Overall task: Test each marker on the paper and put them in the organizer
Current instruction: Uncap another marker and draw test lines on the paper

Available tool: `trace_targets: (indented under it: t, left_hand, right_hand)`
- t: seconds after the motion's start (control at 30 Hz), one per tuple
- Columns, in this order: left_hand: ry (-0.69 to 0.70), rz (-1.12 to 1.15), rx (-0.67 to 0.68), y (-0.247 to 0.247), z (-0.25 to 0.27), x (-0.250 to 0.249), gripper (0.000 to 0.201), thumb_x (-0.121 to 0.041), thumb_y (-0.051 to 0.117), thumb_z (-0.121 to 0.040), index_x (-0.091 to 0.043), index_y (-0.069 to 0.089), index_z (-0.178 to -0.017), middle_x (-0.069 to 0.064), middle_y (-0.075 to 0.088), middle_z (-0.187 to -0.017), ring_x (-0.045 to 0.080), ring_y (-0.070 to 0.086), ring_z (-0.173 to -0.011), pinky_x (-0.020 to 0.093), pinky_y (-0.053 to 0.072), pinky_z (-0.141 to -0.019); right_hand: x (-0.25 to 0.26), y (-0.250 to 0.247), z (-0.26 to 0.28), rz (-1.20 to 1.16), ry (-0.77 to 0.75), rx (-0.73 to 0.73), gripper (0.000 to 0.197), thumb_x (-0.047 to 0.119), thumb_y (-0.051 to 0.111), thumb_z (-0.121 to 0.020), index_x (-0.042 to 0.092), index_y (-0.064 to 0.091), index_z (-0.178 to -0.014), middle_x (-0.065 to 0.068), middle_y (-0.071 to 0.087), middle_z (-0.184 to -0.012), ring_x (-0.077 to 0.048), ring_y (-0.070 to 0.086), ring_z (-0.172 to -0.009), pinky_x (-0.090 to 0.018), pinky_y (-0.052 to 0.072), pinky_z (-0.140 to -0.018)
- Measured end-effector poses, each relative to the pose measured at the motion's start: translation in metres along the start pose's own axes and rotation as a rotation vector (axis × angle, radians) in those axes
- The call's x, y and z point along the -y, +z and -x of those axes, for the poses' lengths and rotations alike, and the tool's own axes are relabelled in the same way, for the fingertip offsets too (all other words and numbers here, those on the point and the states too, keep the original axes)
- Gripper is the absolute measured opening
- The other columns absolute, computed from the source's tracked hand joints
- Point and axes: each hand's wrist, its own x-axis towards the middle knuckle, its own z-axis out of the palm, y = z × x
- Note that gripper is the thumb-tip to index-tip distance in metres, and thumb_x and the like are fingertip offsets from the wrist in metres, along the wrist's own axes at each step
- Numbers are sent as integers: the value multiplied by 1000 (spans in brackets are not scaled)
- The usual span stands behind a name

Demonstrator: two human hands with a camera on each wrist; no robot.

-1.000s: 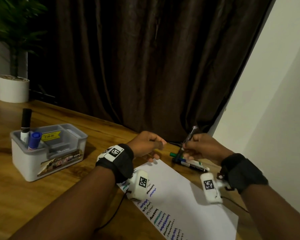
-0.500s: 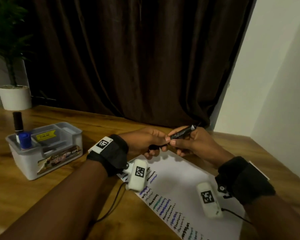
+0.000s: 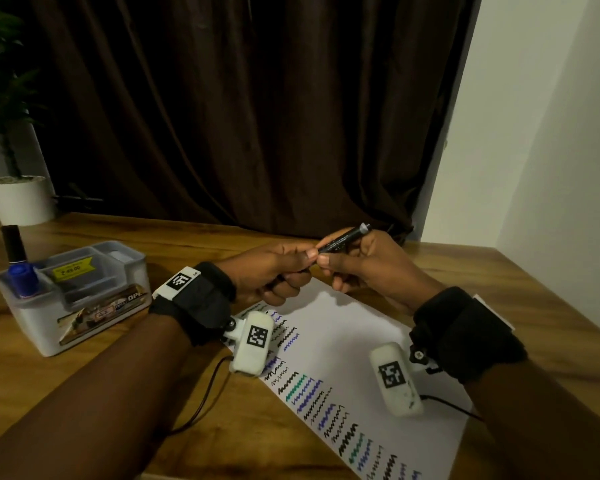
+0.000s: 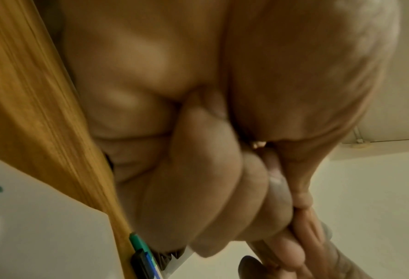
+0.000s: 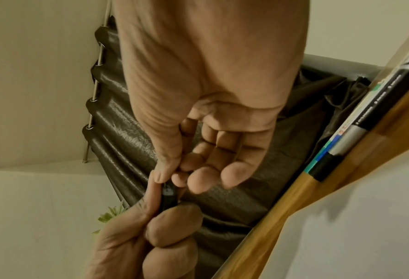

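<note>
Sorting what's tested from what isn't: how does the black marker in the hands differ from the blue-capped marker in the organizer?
The black marker is held tilted above the paper by both hands; the blue-capped marker stands upright in the organizer, untouched. One is dark throughout, the other's cap is blue.

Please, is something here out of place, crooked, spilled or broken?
Nothing stands out. Both hands, left hand and right hand, hold one black marker above the paper. The organizer stands upright with two markers in it; no ink is spilled.
</note>
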Motion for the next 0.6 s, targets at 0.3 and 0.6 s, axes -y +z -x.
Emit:
trace_targets:
  t: [0.3,0.6]
  left_hand:
    - [-4,-75,-100,15,3,-1,25,-46,48,-95,-39,71,-102,1,16,-66,7,12,-46,20,8,-39]
    - [28,-166,-313,5,8,-16,71,-71,45,-86,-12,58,-124,-2,21,-65,11,13,-50,24,10,-44]
  right_hand:
    - [-2,-4,2,-22,-2,-45,23,13,75,-92,1,73,-112,-8,73,-71,-13,67,-55,-24,55,-54]
    - [9,-9,5,-151,299,-53,17,26,62,-101,12,67,-92,-3,66,-74,-18,69,-66,-38,58,-70]
